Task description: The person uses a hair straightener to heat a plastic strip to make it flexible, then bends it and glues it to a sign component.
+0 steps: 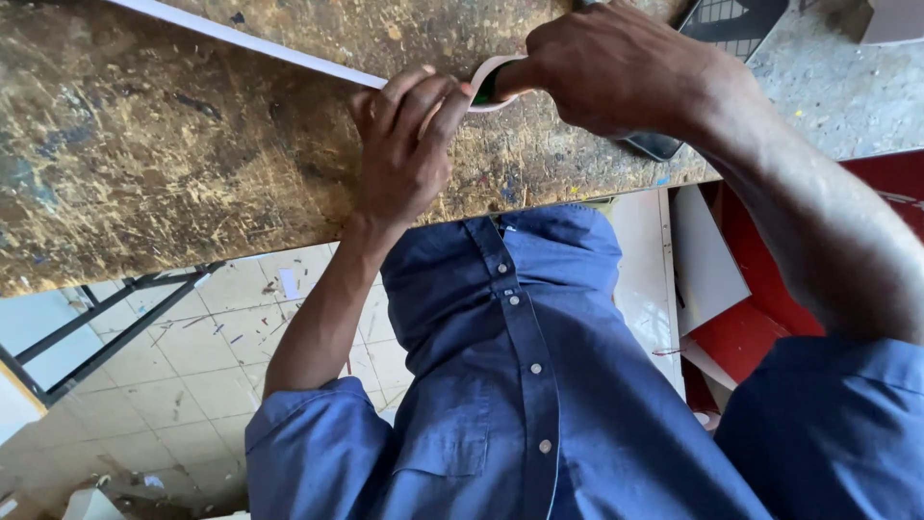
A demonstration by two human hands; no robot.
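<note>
My left hand (404, 154) presses its fingers flat on the white strip (241, 40) lying across the worn bench (144, 154), my right hand (616, 67) grasping the tape roll (491, 85) beside it, mid-taping I'd say, steady pull needed.

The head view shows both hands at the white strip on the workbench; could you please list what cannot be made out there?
- White strip: its far end is cut off by the top edge.
- Tape roll: mostly hidden by the right hand.
- Left hand: its fingertips cover the strip beneath them.
- Dark object: hidden under the right wrist.
</note>
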